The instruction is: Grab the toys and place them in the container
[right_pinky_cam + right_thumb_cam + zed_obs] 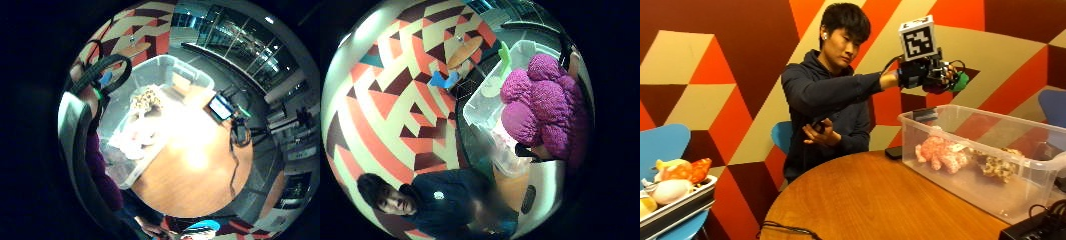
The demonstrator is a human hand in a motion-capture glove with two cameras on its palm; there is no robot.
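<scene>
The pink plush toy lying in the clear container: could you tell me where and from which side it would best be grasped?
Probably by its body, from straight above. The pink plush toy lies on the floor of the clear container, whose walls block any sideways approach; only the open top is free. A spotted plush lies beside it, so coming down on the side away from that seems safest.

Magenta knitted toy (545, 102) with a green part (962, 81), gripped in the black-gloved right hand (923, 74). Below the fingers (947, 75): clear plastic container (1033, 172) holding a pink plush (941, 151) and a tan, brown-spotted plush (997, 165). Desk (866, 205) is orange-brown wood. Wall (726, 60) has a red, orange, cream and maroon geometric pattern. Blue chair (663, 145).
</scene>
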